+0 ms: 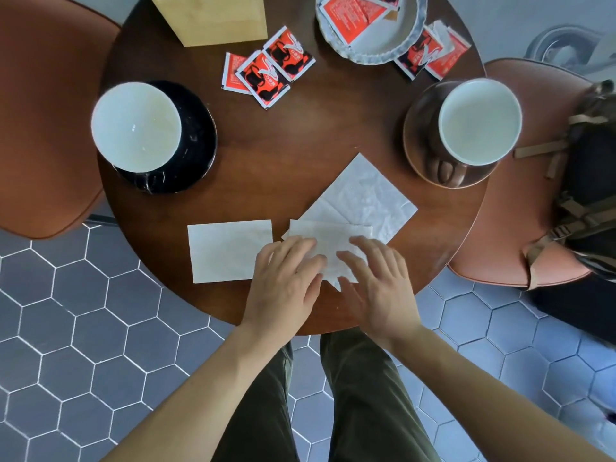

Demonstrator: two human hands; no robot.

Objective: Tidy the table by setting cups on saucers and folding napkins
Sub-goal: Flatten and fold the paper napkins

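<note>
We take the round table [300, 141] as our landmark; at its near edge our left hand [283, 281] and right hand [376, 281] lie palm down, side by side, on a partly folded napkin [330, 235], fingers loosely spread and flat on the paper, pinching nothing that we can see; whether the fingertips are pressing a crease or merely resting, we cannot tell. Just left of the hands, also at the near edge, a folded napkin [226, 250] lies as a neat rectangle, its right edge under our left hand; just beyond the hands, toward the table's middle, an open napkin [363, 195] sits skewed, its near corner tucked under the one we are working.

Farther in, on the table's left side, a white cup [136, 126] stands on a black saucer [196, 138]; on the right side a second cup [480, 121] stands on a brown saucer [423, 141]; so we judge the cups done and the napkins half done. At the far edge lie red sachets [270, 68], a white dish [386, 38] and a wooden box [213, 18].

The risks, as we judge them: thin paper may slide on the polished wood and give a crooked fold; dragging the upper sheet could pull the overlapped one along; a careless left palm could shift the finished rectangle; and the work sits close enough to the rim to slip off.
</note>
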